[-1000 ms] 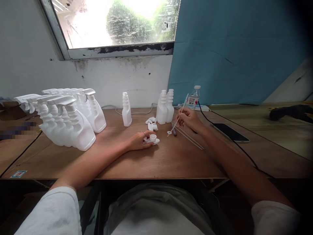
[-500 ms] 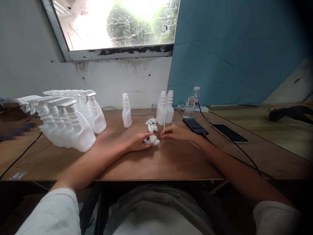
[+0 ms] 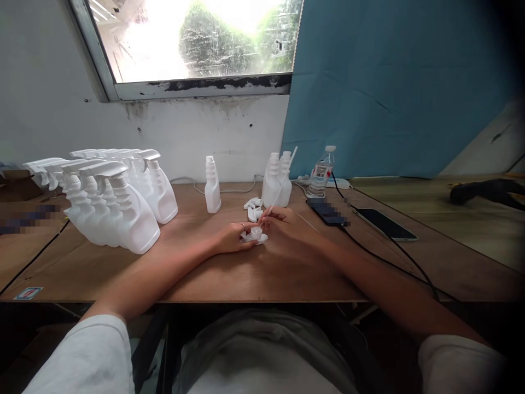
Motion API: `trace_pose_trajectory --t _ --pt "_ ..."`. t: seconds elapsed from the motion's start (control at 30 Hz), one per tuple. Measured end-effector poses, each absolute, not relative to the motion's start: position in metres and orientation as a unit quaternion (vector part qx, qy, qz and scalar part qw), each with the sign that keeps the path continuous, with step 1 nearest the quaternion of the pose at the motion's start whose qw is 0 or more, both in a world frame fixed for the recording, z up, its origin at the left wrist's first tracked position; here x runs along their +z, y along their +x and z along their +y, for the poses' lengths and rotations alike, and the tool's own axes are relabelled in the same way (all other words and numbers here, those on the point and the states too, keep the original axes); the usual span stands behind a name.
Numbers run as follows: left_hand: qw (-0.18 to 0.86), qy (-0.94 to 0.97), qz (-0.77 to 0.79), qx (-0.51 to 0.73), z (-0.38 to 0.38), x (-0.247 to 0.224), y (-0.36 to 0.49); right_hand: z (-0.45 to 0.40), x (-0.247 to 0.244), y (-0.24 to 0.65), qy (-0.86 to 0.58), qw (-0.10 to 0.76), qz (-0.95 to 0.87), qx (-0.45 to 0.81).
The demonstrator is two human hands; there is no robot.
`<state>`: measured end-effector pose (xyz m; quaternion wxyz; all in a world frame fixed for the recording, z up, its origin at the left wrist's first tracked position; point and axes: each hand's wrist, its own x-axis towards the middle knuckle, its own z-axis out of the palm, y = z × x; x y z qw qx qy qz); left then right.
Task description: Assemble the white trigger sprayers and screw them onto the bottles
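Observation:
My left hand (image 3: 235, 238) rests on the brown table (image 3: 246, 279), its fingers closed on a white spray head (image 3: 257, 234) whose round collar faces up. Pinched in my right hand (image 3: 279, 221) is a thin white tube (image 3: 282, 187), slanting up to the right. The tube's lower end is right by the collar; whether it is inside cannot be made out. Just behind my hands lie several loose white spray heads (image 3: 254, 208). An open-necked white bottle (image 3: 212, 186) stands farther back, and two more white bottles (image 3: 271, 183) stand close together behind my right hand.
Several white bottles with spray heads (image 3: 137, 219) stand in rows at the left. To the right are a clear water bottle (image 3: 321, 174), a dark phone (image 3: 327, 212), another phone (image 3: 385, 224) and black cables (image 3: 404, 260). A white cable (image 3: 238, 191) runs along the wall.
My right hand has moved left, up to the spray head, and the tube has gone from upright to leaning right. My left hand has stayed in place.

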<state>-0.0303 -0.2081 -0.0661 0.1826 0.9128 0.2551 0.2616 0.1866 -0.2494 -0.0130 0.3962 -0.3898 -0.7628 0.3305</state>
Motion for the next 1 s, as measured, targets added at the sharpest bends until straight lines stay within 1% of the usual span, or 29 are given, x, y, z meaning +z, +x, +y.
trace_pose_trajectory --t 0.17,0.3,0.4,0.6,0.8,1.0 --pt "0.186 0.914 0.254 0.256 -0.210 -0.064 -0.030 -0.249 -0.013 0.186 -0.383 0.375 -0.783 0.316" --pt "0.179 0.914 0.249 0.265 -0.207 -0.068 -0.030 -0.245 -0.017 0.181 -0.375 0.364 -0.806 0.275" --pt "0.190 0.905 0.269 0.268 -0.203 -0.074 -0.030 -0.238 -0.026 0.177 -0.365 0.372 -0.818 0.243" --pt "0.255 0.886 0.284 0.261 -0.204 -0.072 -0.029 -0.228 -0.039 0.172 -0.349 0.383 -0.831 0.203" --pt "0.226 0.890 0.288 0.271 -0.207 -0.067 -0.029 -0.228 -0.045 0.171 -0.332 0.385 -0.845 0.165" --pt "0.250 0.888 0.280 0.268 -0.207 -0.066 -0.029 -0.222 -0.057 0.173 -0.352 0.385 -0.838 0.164"
